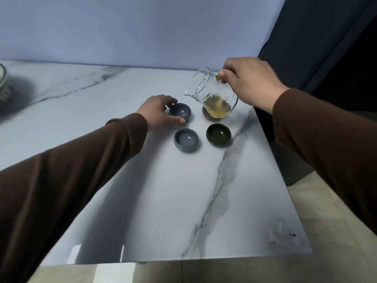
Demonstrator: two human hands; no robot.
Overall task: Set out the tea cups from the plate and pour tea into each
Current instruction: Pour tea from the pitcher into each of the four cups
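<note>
A glass pitcher (214, 99) with yellow tea is tilted to the left, its spout toward a grey-blue cup (180, 112). My right hand (248, 82) grips the pitcher's handle. My left hand (161, 112) curls round the left side of that grey-blue cup, thumb near its front. A second grey-blue cup (186, 139) stands just in front, and a dark green cup (218, 135) to its right. A brown cup (206, 116) is mostly hidden under the pitcher. No stream of tea shows at the spout.
The cups stand on a white marble table (163, 201); its right edge runs close beside the green cup. A plate (2, 78) shows partly at the far left edge. A dark curtain (318, 41) hangs at the right.
</note>
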